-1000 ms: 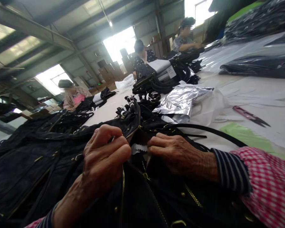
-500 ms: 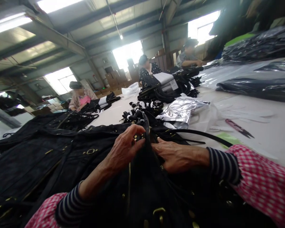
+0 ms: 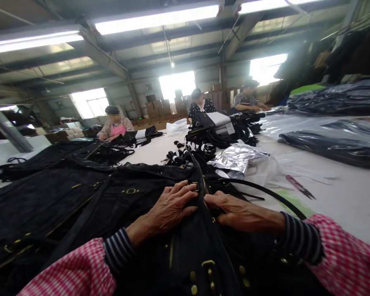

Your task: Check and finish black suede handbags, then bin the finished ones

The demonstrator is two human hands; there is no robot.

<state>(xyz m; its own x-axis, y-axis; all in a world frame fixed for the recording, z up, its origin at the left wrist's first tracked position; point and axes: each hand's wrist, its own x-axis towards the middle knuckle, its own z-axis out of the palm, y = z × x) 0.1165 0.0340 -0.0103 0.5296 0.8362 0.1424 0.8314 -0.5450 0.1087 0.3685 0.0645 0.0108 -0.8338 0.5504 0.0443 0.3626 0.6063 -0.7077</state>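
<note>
A black bag [image 3: 191, 246] with brass-coloured studs, buckles and zips lies in front of me. My left hand [image 3: 171, 207] rests on its left side, fingers stretched out flat beside the raised zip edge [image 3: 200, 168]. On the other side of that edge is my right hand [image 3: 243, 211], with its fingers curled in against the bag's opening. The right fingertips are partly hidden in the dark material, and they appear to grip the bag's edge. A black strap [image 3: 265, 187] arches out to the right behind my right hand.
More black bags [image 3: 49, 185] lie flat on the left. Beyond are bundled black straps [image 3: 185, 154], a silver foil bag [image 3: 239, 158] and stacked bags [image 3: 218, 123]. Pink thread snips [image 3: 299, 186] and plastic-wrapped packages [image 3: 333, 144] lie right. Several people sit across the table.
My left hand has gone from a bent-finger pinch at the zip edge to lying flat on the bag. My right fingers have curled more. The camera view has tilted upward.
</note>
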